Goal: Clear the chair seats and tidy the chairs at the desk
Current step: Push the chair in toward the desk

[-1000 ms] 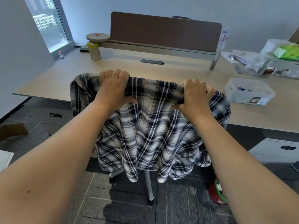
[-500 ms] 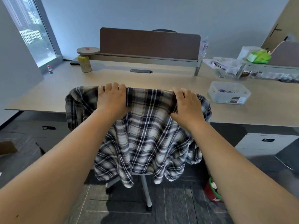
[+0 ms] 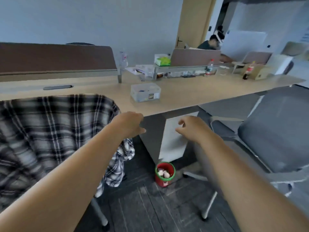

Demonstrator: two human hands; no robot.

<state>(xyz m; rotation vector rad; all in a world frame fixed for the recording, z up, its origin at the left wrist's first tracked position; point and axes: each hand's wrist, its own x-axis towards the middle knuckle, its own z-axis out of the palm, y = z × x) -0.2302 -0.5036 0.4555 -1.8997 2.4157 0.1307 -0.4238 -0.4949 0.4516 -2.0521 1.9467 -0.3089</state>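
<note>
With the shirt (image 3: 50,131) draped over the left chair's back, both hands, left (image 3: 129,125) and right (image 3: 192,128), hang loose and empty, so take the grey chair (image 3: 274,139) by its backrest and roll it squarely under the tabletop (image 3: 192,96).

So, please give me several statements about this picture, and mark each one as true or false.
1. Both hands hold nothing. True: the left hand and the right hand hang free in the air.
2. The plaid shirt lies on the desk. False: it is draped over the chair back at the left, in front of the desk.
3. A red bin stands on the floor under the desk. True.
4. The clear plastic box sits on the grey chair. False: it sits on the desk; the grey chair at the right shows nothing on its seat.
5. The right hand grips the grey chair. False: it is apart from it.
</note>
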